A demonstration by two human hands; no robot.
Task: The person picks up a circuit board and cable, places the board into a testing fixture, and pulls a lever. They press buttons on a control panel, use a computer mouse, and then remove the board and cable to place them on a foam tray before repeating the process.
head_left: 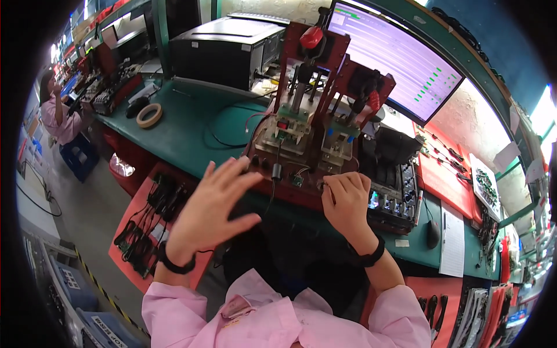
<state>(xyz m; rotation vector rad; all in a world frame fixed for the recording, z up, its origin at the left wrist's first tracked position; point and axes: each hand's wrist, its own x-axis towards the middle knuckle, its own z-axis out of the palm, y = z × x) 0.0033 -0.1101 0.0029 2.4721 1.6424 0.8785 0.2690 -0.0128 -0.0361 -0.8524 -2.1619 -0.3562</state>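
My left hand (212, 209) hovers with fingers spread, palm down, in front of the left side of a dark red test fixture (284, 188); it holds nothing. At the fixture's front right, my right hand (348, 203) has its fingers curled in a pinch; whatever is between the fingertips is hidden. The fixture carries two clamp presses, the left with a red handle (311, 37) raised, the right with a red handle (374, 100). Beneath the left press sits a clear plate block (284, 142). A black cable with a thick cylinder (277, 171) hangs over the front edge, beside a small green circuit board (298, 181).
A lit monitor (394, 55) stands behind the fixture, and a black box-shaped machine (223, 52) at the back left. Tape (149, 115) lies on the green bench. Red mats hold black cables (139, 243) at left. A mouse (433, 234) and paper sheet (452, 243) lie right. Another person (58, 116) sits far left.
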